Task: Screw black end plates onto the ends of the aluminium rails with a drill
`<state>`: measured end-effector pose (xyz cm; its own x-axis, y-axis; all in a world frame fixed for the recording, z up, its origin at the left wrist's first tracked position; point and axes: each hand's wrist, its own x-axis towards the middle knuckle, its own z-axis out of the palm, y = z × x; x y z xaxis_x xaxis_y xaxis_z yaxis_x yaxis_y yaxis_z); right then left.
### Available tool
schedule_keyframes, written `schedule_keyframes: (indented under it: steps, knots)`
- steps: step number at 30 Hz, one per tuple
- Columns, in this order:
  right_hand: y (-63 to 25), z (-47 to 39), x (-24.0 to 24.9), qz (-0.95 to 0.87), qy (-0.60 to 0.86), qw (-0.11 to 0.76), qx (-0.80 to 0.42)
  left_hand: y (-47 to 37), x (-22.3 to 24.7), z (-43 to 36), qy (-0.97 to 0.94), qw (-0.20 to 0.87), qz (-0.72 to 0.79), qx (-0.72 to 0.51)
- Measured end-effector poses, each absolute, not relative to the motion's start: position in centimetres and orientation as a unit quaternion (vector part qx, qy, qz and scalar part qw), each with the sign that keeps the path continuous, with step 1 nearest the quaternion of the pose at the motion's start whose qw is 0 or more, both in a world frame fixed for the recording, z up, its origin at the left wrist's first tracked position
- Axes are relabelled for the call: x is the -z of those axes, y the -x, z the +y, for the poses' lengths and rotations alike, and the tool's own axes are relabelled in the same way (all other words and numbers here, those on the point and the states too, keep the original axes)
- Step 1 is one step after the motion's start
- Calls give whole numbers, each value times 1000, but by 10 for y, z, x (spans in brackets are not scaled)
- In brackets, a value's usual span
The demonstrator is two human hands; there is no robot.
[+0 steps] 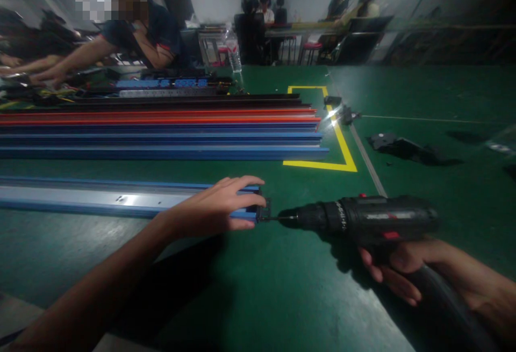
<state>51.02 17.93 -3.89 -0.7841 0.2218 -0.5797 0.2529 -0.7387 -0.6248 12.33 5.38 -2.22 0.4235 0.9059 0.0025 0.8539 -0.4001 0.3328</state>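
Observation:
A long blue metal rail (92, 197) with a silvery inner face lies across the green table, and my left hand (221, 201) grips its right end from above. At that end sits a small black end piece (264, 209), partly covered by my fingers. My right hand (427, 266) is wrapped round the handle of a black cordless drill (363, 217) with red accents. The drill points left, level with the table, and its thin bit meets the black end piece or stops just short of it; I cannot tell which.
Behind the rail, several blue, red and dark rails (161, 137) lie side by side. Yellow tape (342, 142) marks the table by their ends. Black parts (403, 145) lie at the right. Across the table a person (157, 35) reaches left near a water bottle (233, 51).

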Motion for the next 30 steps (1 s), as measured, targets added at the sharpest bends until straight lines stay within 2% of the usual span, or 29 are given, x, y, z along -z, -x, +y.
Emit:
schedule_keyframes:
  steps: [12, 30]
  knots:
    - [-509, 176, 38, 370, -377, 8, 849, -122, 23, 53, -832, 143, 527, -97]
    - [-509, 178, 34, 399, -344, 17, 850, -123, 24, 52, -826, 146, 533, -108]
